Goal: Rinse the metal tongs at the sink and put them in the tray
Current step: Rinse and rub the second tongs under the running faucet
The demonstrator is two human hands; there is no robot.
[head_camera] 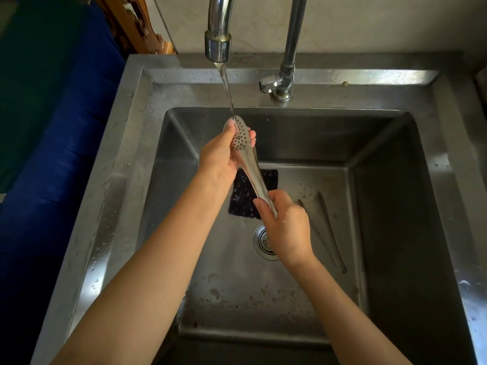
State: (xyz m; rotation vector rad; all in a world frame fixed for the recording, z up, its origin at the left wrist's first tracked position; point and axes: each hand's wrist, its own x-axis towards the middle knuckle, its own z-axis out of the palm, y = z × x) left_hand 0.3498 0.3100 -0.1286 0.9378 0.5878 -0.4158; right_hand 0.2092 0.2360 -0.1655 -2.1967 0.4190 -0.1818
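Note:
I hold the metal tongs (250, 164) over the steel sink (147, 122), slanted from upper left to lower right. Their perforated head sits under the thin stream of water falling from the tap (218, 35). My left hand (220, 156) wraps around the perforated head, with the thumb on its left side and fingertips showing behind it. My right hand (286, 227) grips the handle end lower down. No tray is in view.
A dark scouring pad (245, 198) lies on the sink floor beneath the tongs, with the round drain (261, 242) beside it. A second pair of tongs (329, 227) lies along the right of the basin. A second tap with a valve (283, 80) stands at the back rim.

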